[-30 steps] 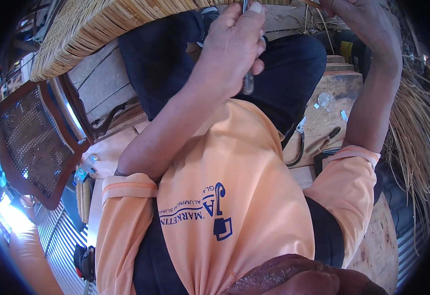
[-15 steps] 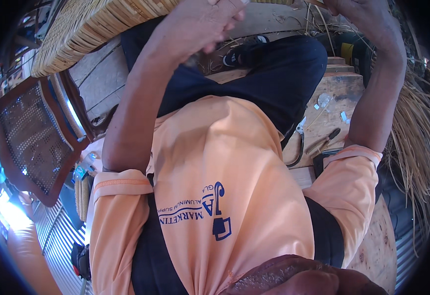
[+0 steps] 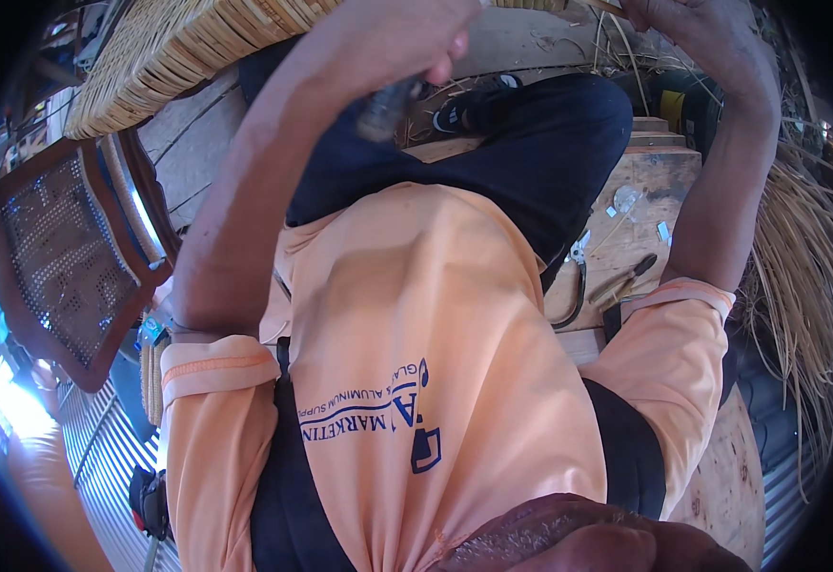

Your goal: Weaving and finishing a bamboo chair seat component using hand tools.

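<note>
My left hand (image 3: 407, 43) is at the top edge, its fingers curled round a dark, blurred, handle-like object (image 3: 388, 107) that sticks out below the palm. Part of that hand lies beyond the frame. To the right, my right hand (image 3: 698, 43) is bent with its fingers closed at a thin tan cane strip (image 3: 609, 8). The strip's far end is cut off by the top edge. Left of my left forearm lies a woven rattan panel (image 3: 173, 62) with a thick wrapped rim.
A brown wooden chair with a cane-mesh back (image 3: 69, 262) stands at left. On the wooden board (image 3: 660, 191) at right lie a dark-handled tool (image 3: 643, 264), pliers (image 3: 579, 257) and small white pieces. Long dry fibre strands (image 3: 798, 229) hang along the far right.
My left forearm has shifted a little to the left, and the dark handle-like object shows more clearly below that hand. My right hand has barely moved.
</note>
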The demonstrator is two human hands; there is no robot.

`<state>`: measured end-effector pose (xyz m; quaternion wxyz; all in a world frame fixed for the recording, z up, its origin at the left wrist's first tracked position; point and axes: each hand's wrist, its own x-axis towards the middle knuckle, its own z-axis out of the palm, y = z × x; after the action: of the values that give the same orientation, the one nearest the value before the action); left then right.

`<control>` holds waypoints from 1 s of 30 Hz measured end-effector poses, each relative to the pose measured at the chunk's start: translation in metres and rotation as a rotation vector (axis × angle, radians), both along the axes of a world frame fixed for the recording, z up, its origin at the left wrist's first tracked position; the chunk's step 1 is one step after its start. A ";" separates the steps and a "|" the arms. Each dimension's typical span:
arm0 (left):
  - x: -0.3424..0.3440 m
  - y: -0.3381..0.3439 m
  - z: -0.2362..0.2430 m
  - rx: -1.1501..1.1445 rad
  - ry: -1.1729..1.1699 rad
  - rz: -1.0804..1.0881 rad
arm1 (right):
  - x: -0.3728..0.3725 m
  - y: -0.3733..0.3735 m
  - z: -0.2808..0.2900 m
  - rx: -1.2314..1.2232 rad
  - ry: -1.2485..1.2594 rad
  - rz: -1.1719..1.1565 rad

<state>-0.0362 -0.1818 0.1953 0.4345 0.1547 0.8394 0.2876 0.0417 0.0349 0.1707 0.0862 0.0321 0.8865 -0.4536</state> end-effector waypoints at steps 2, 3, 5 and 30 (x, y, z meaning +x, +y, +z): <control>0.001 0.005 0.010 -0.145 0.139 -0.043 | -0.001 -0.004 0.007 0.056 -0.029 -0.012; -0.002 0.001 0.001 -0.144 0.139 -0.049 | 0.000 -0.003 0.007 0.056 -0.029 -0.017; -0.007 -0.011 -0.021 -0.065 0.817 -0.462 | -0.001 0.001 0.004 -0.002 -0.053 -0.042; -0.015 -0.018 -0.045 0.130 1.186 -0.463 | -0.004 0.008 -0.008 -0.287 -0.084 -0.134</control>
<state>-0.0516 -0.2002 0.1502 -0.0632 0.4908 0.8630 0.1023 0.0377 0.0425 0.1624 0.0965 0.0974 0.8041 -0.5785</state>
